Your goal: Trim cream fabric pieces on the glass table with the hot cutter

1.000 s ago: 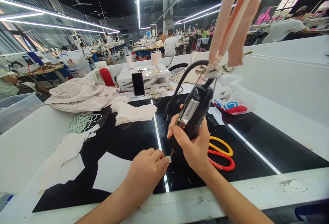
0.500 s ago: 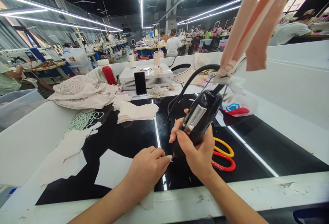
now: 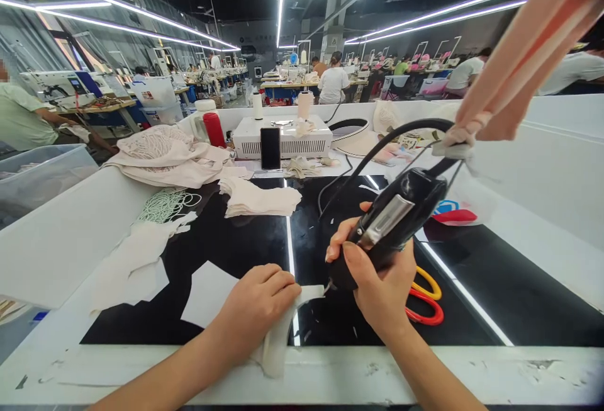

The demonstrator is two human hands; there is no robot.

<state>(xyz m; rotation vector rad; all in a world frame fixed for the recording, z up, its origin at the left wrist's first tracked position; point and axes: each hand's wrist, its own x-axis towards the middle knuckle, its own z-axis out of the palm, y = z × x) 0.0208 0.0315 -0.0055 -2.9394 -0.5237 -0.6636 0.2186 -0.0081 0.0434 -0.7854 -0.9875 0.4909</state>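
Observation:
My left hand is closed on a strip of off-white fabric. One end of the strip pokes out past my fingers, while the rest hangs over the table's front edge. In my right hand is a black corded hand tool with a metal lever, tilted so its thin tip points down and left. That tip is at or very near the fabric's end; whether they touch I cannot tell. Knotted pink cloth strips rise from the tool's top. Scissors with red and yellow handles lie partly hidden behind my right hand.
A stack of cream fabric pieces lies on the black board. A white paper shape, loose fabric and green cord are at left. Behind stand a phone, a white box and a red bottle.
The tool and my right hand have moved right, away from my left hand. More of the fabric strip shows beyond my left fingers. The whole view has shifted slightly.

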